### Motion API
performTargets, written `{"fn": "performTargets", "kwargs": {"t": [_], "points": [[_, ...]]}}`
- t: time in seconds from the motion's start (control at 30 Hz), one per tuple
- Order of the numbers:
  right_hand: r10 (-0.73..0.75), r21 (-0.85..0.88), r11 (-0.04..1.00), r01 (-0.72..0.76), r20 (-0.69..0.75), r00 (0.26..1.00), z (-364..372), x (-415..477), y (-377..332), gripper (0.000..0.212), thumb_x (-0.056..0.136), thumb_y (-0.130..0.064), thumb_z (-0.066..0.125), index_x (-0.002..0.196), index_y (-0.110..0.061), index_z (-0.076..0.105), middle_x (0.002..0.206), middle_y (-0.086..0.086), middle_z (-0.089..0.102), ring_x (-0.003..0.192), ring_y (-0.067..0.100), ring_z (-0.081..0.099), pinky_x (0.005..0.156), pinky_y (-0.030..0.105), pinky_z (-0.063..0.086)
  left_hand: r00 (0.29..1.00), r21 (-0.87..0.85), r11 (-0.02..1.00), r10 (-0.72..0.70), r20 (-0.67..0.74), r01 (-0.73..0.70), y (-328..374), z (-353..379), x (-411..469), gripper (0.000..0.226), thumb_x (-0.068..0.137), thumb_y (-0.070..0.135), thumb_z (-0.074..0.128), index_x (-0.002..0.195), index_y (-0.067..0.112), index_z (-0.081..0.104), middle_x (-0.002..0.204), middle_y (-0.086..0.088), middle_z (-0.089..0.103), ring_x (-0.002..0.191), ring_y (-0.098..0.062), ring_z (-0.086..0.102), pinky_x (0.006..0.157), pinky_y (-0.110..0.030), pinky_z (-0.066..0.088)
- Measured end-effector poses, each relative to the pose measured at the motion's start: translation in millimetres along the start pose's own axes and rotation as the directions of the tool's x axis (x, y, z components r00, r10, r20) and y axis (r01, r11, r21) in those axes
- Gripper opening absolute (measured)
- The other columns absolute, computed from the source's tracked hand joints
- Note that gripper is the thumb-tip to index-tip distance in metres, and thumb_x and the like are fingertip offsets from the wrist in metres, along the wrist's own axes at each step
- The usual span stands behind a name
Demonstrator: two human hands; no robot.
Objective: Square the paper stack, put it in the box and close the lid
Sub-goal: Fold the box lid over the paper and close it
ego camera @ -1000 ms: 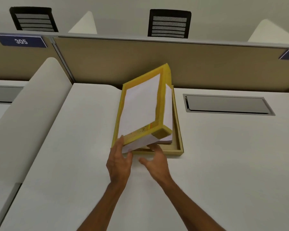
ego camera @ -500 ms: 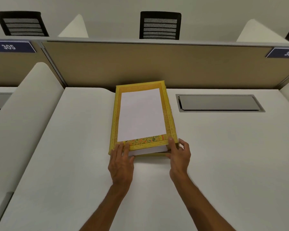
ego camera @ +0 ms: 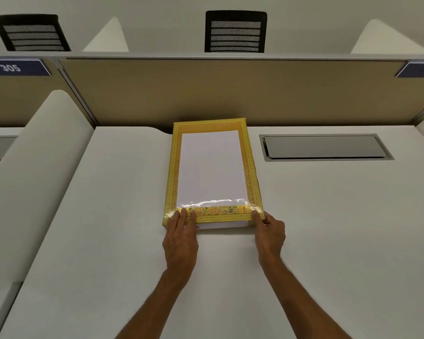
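The left hand and the right hand lie flat and open, well apart, with fingers pressing on the two near corners of the yellow lid. The lid covers the box at the back middle of the desk. A strip of white paper peeks out under its near edge, so I think both hands should push down evenly until it sits flat.

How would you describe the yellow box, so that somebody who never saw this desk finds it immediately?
Start at the tan partition behind the white desk. The yellow box lies flat just in front of it, left of the grey metal flap, with the left hand and right hand on its near corners. It is the only coloured thing there: a patterned yellow border around a white panel.
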State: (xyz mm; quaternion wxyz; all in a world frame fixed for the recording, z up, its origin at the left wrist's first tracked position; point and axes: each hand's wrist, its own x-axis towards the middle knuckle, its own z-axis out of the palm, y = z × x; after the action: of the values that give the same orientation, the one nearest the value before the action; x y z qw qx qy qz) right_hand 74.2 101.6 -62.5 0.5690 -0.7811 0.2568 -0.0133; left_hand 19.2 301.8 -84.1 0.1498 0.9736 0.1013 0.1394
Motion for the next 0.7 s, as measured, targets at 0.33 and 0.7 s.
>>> {"fn": "performTargets", "kwargs": {"t": [0.33, 0.7], "points": [[-0.118, -0.282, 0.949, 0.142, 0.100, 0.988, 0, 16, 14, 0.041, 0.093, -0.030, 0.065, 0.126, -0.005, 0.063, 0.113, 0.016, 0.057, 0.102, 0.028, 0.062, 0.078, 0.028, 0.049, 0.997, -0.132, 0.988, -0.081, 0.006, 0.081, 1, -7, 17, 0.040, 0.079, 0.042, 0.059, 0.104, 0.014, 0.071, 0.118, -0.009, 0.064, 0.117, -0.032, 0.057, 0.102, -0.059, 0.039], [-0.369, -0.544, 0.600, 0.586, 0.461, 0.807, 35, 96, -49, 0.059, 0.098, -0.045, 0.048, 0.148, -0.015, 0.038, 0.158, 0.010, 0.030, 0.138, 0.032, 0.036, 0.108, 0.047, 0.038, 0.934, -0.214, 0.949, -0.154, 0.322, 0.231, -24, -15, 131, 0.071, 0.091, 0.040, 0.063, 0.149, 0.009, 0.036, 0.160, -0.010, 0.029, 0.149, -0.026, 0.022, 0.118, -0.043, 0.027]]}}
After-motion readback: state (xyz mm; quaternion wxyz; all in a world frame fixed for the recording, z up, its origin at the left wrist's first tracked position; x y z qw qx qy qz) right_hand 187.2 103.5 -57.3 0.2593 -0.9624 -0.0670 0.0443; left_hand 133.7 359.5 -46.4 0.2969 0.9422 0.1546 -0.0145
